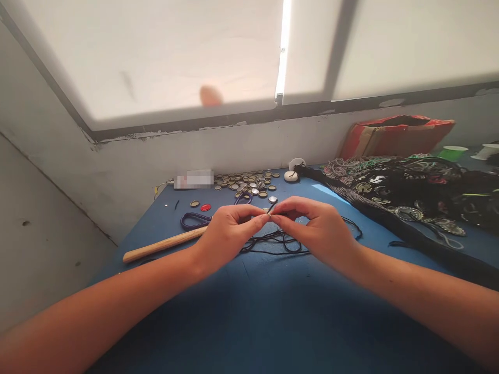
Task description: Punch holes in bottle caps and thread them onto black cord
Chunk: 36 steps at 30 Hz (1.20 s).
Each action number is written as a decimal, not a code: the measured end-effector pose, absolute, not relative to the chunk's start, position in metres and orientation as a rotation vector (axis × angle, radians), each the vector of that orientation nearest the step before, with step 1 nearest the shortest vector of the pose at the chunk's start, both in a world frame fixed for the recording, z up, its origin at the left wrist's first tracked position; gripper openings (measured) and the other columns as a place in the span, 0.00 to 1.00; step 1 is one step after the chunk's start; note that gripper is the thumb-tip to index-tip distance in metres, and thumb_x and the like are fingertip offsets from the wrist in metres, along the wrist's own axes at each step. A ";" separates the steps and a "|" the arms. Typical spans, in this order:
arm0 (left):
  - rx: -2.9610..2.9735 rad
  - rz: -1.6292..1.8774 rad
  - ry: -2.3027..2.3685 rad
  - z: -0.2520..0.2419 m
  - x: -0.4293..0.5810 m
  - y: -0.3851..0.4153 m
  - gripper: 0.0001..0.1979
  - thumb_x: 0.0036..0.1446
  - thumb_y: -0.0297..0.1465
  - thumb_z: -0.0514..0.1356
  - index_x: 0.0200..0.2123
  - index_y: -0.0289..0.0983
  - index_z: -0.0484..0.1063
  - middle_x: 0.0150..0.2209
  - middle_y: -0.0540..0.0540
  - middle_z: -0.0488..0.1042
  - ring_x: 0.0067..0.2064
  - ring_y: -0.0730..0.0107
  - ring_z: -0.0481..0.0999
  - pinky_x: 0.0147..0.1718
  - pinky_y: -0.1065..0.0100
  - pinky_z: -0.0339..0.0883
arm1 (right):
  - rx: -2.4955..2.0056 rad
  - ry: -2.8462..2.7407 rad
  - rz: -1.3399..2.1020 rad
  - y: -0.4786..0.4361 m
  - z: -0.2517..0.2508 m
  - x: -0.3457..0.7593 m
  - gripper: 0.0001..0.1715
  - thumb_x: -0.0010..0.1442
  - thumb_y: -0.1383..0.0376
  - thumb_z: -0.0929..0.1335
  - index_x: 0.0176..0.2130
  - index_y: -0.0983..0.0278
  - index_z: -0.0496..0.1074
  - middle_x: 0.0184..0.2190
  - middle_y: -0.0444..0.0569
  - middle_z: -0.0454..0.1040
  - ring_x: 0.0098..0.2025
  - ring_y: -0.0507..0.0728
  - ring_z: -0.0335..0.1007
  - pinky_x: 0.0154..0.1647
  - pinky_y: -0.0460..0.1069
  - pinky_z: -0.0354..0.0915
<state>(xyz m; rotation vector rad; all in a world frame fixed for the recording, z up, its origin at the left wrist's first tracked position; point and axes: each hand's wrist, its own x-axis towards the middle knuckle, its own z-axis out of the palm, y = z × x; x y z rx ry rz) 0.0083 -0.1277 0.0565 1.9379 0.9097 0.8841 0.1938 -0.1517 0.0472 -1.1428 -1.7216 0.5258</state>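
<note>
My left hand (230, 228) and my right hand (315, 226) meet fingertip to fingertip above the blue table (273, 311). Both pinch a thin black thread (273, 241) whose loose loops lie on the table under and behind the hands. A short dark end sticks up between the fingertips; whether a needle is there I cannot make out. Purple-handled scissors (197, 219) lie just behind my left hand, and a wooden stick (163, 245) lies to its left.
Several bottle caps (245, 182) are scattered at the back of the table, with a red cap (205, 207) nearer. A dark woven piece with caps and cords (409, 195) fills the right side. A red cardboard box (393, 136), a green cup (452, 152) and the wall stand behind.
</note>
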 end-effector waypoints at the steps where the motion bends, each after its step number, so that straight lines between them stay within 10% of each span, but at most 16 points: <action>1: 1.946 0.887 0.907 0.056 0.008 -0.127 0.15 0.60 0.41 0.57 0.38 0.37 0.78 0.27 0.49 0.68 0.29 0.72 0.61 0.27 0.71 0.54 | -1.148 -1.709 0.542 -0.152 0.047 0.194 0.07 0.57 0.58 0.70 0.33 0.59 0.76 0.30 0.44 0.77 0.32 0.54 0.70 0.31 0.49 0.66; 15: 2.029 0.820 0.899 0.052 0.007 -0.127 0.16 0.61 0.42 0.55 0.35 0.37 0.77 0.26 0.50 0.68 0.27 0.73 0.60 0.27 0.70 0.53 | -1.038 -1.623 0.753 -0.149 0.042 0.196 0.24 0.55 0.60 0.71 0.52 0.56 0.70 0.30 0.41 0.74 0.31 0.52 0.72 0.33 0.48 0.70; 27: 1.991 0.816 0.925 0.054 0.007 -0.126 0.14 0.60 0.40 0.56 0.35 0.37 0.77 0.30 0.48 0.72 0.30 0.72 0.65 0.26 0.71 0.55 | -1.085 -1.737 0.642 -0.146 0.042 0.197 0.03 0.54 0.64 0.70 0.32 0.59 0.76 0.31 0.44 0.76 0.34 0.54 0.72 0.34 0.50 0.68; 36: 1.757 0.844 1.047 0.082 -0.010 -0.104 0.13 0.55 0.40 0.60 0.33 0.36 0.78 0.27 0.48 0.69 0.23 0.79 0.60 0.20 0.74 0.52 | -0.816 -1.258 0.732 -0.139 0.104 0.229 0.06 0.61 0.69 0.67 0.33 0.62 0.74 0.38 0.46 0.79 0.45 0.55 0.75 0.50 0.55 0.68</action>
